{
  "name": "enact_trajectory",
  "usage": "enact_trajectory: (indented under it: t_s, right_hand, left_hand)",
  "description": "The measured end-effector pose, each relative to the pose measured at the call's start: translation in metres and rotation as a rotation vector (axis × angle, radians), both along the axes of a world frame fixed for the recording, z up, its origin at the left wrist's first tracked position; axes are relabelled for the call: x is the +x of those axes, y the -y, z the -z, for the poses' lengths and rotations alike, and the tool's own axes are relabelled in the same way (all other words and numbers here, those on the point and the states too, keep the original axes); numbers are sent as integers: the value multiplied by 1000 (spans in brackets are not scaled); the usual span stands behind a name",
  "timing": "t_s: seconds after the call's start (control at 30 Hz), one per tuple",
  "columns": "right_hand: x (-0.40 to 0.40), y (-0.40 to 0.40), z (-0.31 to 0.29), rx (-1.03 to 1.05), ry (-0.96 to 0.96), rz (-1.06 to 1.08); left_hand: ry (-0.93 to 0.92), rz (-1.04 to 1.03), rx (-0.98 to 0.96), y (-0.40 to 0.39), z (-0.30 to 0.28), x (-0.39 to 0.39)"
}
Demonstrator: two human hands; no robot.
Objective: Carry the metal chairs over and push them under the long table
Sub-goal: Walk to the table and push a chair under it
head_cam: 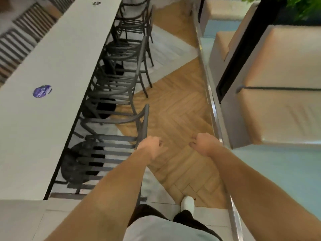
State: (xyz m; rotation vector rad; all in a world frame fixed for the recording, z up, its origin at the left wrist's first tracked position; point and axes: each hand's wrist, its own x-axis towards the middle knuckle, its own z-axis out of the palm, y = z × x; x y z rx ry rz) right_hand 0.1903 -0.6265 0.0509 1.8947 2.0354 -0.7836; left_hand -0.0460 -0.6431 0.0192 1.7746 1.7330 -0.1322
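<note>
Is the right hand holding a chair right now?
No: the right hand is curled over bare wood floor, gripping nothing, while the left hand is at the nearest chair back.

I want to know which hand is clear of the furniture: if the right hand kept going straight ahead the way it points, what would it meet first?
Probably nothing: ahead of the right hand lies bare wooden floor.

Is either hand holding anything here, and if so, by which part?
The left hand lies at the top rail of the nearest metal chair, but a grip on it cannot be told. The right hand is curled and holds nothing.
</note>
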Motion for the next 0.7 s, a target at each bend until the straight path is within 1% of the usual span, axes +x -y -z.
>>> enact_trajectory:
  t_s: [0.07, 0.23, 0.4, 0.53, 0.7]
  right_hand:
    - [-2, -17, 0, 2, -13, -92]
    - [-29, -53, -1, 7, -16, -274]
    - [-77, -80, 1, 16, -15, -423]
    - [-118, -93, -2, 43, -46, -533]
    - [-166, -108, -1, 52, -73, -662]
  left_hand:
    - [14, -109, 2, 7, 4, 1]
    - [-4, -291, 12, 17, 10, -9]
    - [72, -437, 58, 22, 13, -38]
    - [132, -570, 17, 28, 23, -62]
    - [139, -671, -15, 31, 32, -86]
